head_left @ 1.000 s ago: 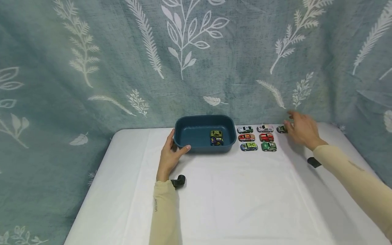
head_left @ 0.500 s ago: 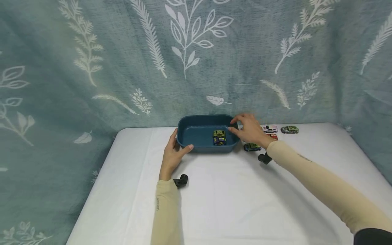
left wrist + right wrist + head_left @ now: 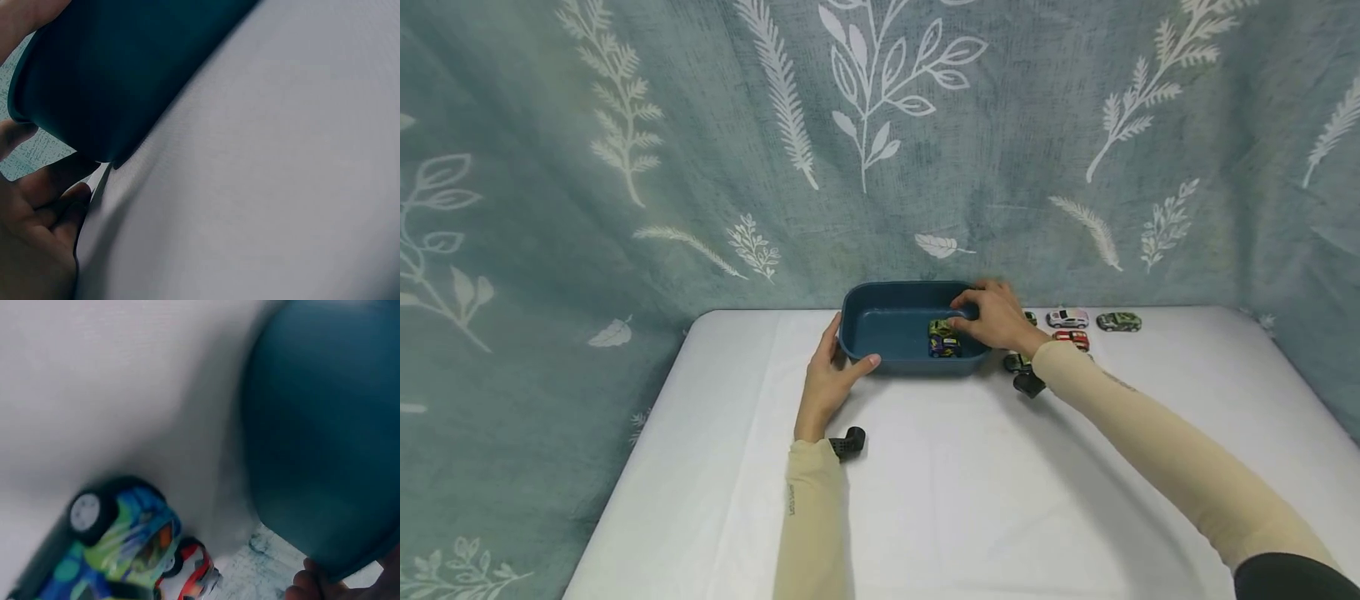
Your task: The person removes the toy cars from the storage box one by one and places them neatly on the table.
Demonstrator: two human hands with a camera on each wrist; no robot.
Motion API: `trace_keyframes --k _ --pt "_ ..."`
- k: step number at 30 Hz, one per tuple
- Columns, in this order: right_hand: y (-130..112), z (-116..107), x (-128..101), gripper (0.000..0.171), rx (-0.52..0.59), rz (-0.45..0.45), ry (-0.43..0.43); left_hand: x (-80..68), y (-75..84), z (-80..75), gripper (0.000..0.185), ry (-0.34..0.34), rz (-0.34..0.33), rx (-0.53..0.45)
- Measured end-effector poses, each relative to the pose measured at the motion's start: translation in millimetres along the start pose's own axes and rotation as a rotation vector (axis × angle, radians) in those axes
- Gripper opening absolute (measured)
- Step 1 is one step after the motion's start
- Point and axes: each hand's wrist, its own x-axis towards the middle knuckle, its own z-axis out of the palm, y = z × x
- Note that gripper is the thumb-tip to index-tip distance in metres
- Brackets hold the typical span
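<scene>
The left hand [image 3: 829, 377] grips the smooth, round-cornered blue tub [image 3: 880, 329] on the cloth-covered counter [image 3: 970, 483]. The right hand [image 3: 996, 315] curls over the tub's rim; whether it holds anything is hidden.

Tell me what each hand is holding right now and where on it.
The left hand holds the blue tub at its near left corner, thumb on the front wall. The right hand is curled over the tub's right side; whether it holds anything cannot be told.
</scene>
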Motion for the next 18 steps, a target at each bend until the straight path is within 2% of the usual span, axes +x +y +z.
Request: trace_keyframes --k 7,11,18 --pt "1 12 -3 0.035 -0.012 0.051 0.017 0.1 -3.5 1.0 0.104 -0.017 -0.014 0.031" --pt "3 15 -1 0.032 -0.009 0.054 0.044 2.2 -3.8 1.2 0.104 -0.009 -0.004 0.043" --pt "-2 14 3 0.032 -0.069 0.038 0.017 2.4 -4.2 -1.0 0.102 -0.003 0.001 0.045"
